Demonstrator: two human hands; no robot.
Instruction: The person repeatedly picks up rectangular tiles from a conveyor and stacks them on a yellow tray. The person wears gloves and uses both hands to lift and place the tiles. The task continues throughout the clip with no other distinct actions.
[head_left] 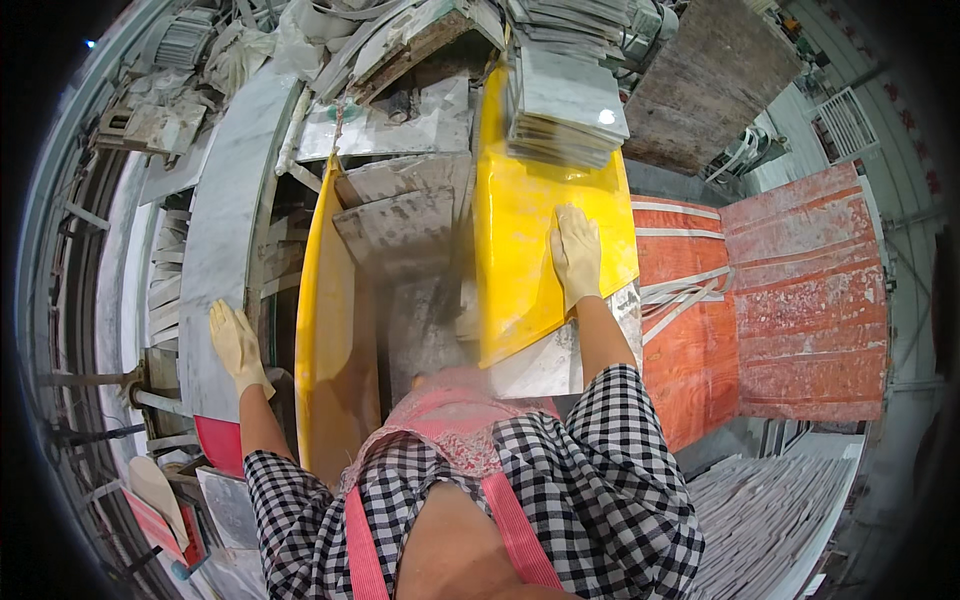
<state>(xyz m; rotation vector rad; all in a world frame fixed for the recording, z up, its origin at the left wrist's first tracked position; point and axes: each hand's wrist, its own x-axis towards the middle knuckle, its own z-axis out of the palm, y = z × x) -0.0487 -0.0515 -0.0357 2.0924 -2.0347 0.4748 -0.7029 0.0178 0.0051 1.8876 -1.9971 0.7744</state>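
My left hand (236, 345), in a pale cream glove, lies with its fingers stretched out on a long grey-white marble slab (228, 220). On the right, my right hand (576, 255) wears the same kind of glove and rests flat on a bright yellow sheet (520, 235), fingers extended. That sheet covers a ledge, with a stack of pale stone tiles (565, 95) at its far end. Between my arms is a gap, bordered on the left by a yellow panel (318, 300). Neither hand has anything in its grasp.
Grey stone pieces (400, 225) lean inside the gap. To the right stand orange-red boards (800, 300) with pale straps and a dark wooden board (710, 85). Many thin pale strips (775, 520) are stacked at lower right. A motor (185, 40) sits at far left.
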